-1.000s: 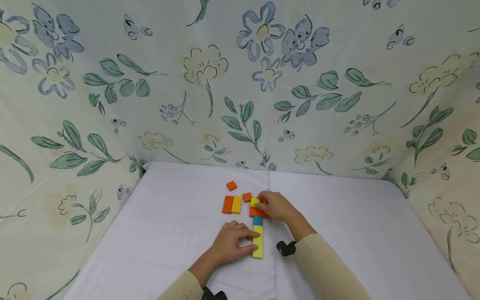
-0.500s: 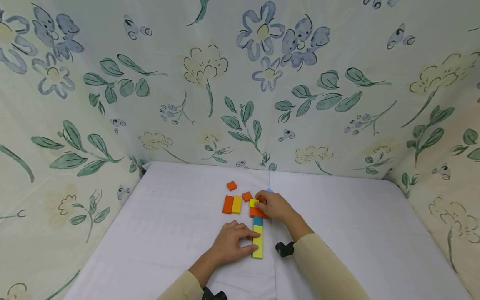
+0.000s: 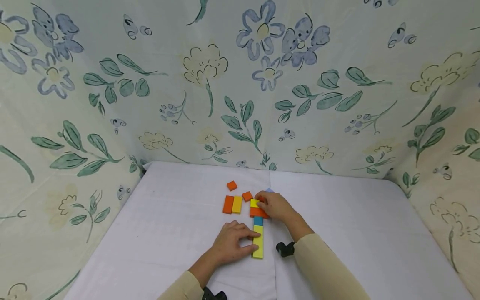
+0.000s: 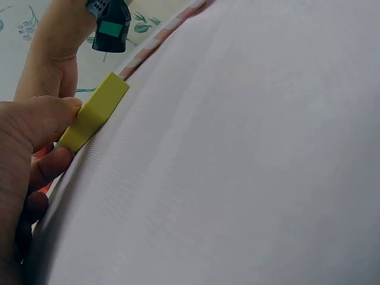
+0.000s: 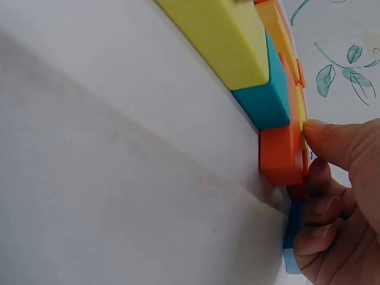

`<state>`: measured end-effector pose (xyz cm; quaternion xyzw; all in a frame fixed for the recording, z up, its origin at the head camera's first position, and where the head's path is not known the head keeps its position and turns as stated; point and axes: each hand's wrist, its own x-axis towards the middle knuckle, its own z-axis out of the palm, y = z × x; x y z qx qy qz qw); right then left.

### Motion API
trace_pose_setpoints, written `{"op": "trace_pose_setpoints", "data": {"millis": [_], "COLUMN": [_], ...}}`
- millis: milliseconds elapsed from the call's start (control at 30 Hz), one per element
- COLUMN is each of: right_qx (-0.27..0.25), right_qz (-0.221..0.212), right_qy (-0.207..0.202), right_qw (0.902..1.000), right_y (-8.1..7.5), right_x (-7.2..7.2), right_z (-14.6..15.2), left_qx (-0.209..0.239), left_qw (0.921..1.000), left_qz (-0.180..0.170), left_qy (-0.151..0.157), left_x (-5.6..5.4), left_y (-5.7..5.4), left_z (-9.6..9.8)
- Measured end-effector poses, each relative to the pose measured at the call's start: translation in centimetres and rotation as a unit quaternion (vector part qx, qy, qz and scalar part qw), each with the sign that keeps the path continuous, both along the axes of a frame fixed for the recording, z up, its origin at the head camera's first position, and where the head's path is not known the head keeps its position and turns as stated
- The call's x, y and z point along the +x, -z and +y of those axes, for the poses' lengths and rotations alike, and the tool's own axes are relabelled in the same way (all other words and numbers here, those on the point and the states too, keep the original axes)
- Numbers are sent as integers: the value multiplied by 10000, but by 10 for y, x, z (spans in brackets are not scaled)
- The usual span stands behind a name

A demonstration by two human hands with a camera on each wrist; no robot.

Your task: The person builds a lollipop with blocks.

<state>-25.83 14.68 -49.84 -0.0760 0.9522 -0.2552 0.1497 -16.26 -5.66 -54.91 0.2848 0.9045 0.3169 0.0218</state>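
Note:
A long yellow block (image 3: pixel 258 251), a small blue block (image 3: pixel 258 221) and an orange block (image 3: pixel 258 212) lie end to end on the white cloth. My left hand (image 3: pixel 230 244) rests beside the long yellow block, thumb and index fingertips against it, as the left wrist view shows too. At the row's far end my right hand (image 3: pixel 276 206) pinches a small yellow block (image 3: pixel 253 203) just beyond the orange one. In the right wrist view the thumb (image 5: pixel 323 139) presses on this yellow piece. The right hand partly covers the orange pieces there.
An orange block (image 3: pixel 228 205) and a yellow-orange block (image 3: pixel 237 205) lie side by side to the left. Two small orange squares (image 3: pixel 232 186) sit farther back. A blue block (image 5: pixel 291 258) shows behind my right hand. Flowered cloth (image 3: pixel 202 104) hangs behind the table.
Almost nothing differs. The right hand and forearm have shifted very slightly at the small yellow block; the left hand stays on the long yellow block.

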Motion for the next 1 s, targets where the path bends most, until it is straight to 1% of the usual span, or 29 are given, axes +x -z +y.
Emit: {"op": "trace_pose_setpoints", "data": {"millis": [233,500,600,833,1000], "right_qx": [16,-236,-85,249,480], "right_qz": [22,156,179,275,410], "right_qy": [-41,234,240,80,133], "right_qw": [10000,9993,9995,9993,9979], "right_y": [0,-3,-1,1,2], "right_x": [0,0,-3,-7,-7], "right_z": [-1,7,10,11,11], "left_qx": [-11,11,28,17,41], "left_qw": [10000,10000,10000,10000,10000], "left_qz": [-10,-63,-33,18,56], "left_qy": [-18,-33,-38,-23,9], "left_x": [0,1,1,1,0], "left_y": [0,-1,-2,-1,0], "left_z": [0,0,0,0,0]}}
